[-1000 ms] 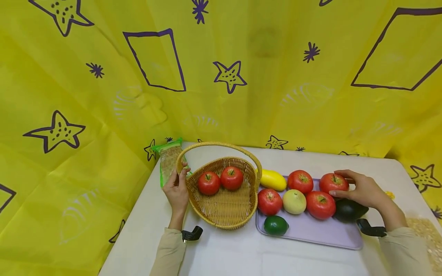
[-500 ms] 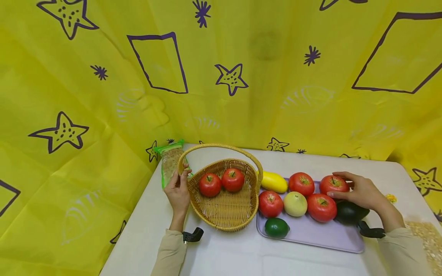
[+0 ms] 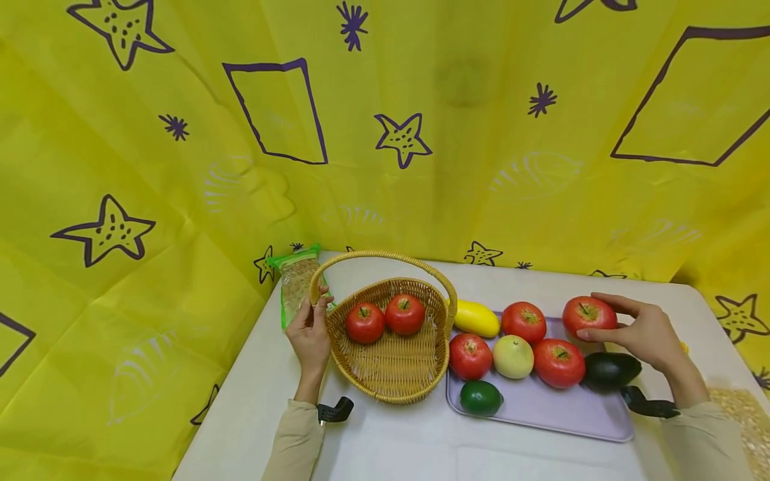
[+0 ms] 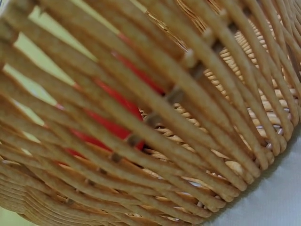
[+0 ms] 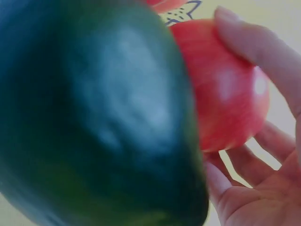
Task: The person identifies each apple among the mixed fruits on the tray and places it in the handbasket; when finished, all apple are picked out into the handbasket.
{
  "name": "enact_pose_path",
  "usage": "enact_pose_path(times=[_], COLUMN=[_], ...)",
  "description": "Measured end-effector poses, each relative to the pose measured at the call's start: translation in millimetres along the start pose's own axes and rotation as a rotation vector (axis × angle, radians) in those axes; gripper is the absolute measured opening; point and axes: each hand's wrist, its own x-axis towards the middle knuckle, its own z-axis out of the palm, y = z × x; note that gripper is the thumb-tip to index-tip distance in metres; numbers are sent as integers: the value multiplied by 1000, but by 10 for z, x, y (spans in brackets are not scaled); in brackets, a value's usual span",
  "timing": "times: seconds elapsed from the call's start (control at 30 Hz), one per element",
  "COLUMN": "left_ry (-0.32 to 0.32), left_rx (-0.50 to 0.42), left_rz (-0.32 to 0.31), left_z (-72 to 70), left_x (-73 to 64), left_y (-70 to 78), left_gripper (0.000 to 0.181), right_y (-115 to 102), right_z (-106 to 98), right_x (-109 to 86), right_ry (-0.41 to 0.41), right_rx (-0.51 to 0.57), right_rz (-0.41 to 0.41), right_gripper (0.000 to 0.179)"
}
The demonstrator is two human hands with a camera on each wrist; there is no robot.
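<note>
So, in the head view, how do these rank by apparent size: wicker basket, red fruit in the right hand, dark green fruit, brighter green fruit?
Largest to smallest:
1. wicker basket
2. red fruit in the right hand and dark green fruit: too alike to rank
3. brighter green fruit

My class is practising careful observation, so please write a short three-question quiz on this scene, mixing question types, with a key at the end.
1. How many red fruits lie in the wicker basket?

2. True or false: the small green fruit lies on the lilac tray.

3. What does the right hand hold?
A) the long yellow fruit
B) one red fruit outside the basket
C) the pale round fruit

Key
1. Two, side by side.
2. True; it is near the tray's edge, on the side toward the basket.
3. B; the head and right wrist views both show it.
</note>
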Motion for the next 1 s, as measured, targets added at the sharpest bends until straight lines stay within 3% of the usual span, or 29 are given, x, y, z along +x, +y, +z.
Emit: enact_pose_path(times=[0.23, 0.5, 0.87, 1.0], left_ry=[-4, -14, -8, -16], left_rx=[17, -2, -23, -12], left_rz=[-1, 15, 3, 0], left_z=[-18, -27, -12, -17], left_x=[-12, -21, -4, -4], left_y=[-16, -30, -20, -28], left_gripper=[27, 25, 26, 28], right_y=[-44, -194, -474, -562], right_z=[-49, -49, 93, 170], right_x=[-34, -36, -59, -70], right_ry=[35, 14, -21, -64], right_rx=[115, 281, 385, 530], right_rz=[49, 91, 9, -54], right_gripper=[66, 66, 60, 59])
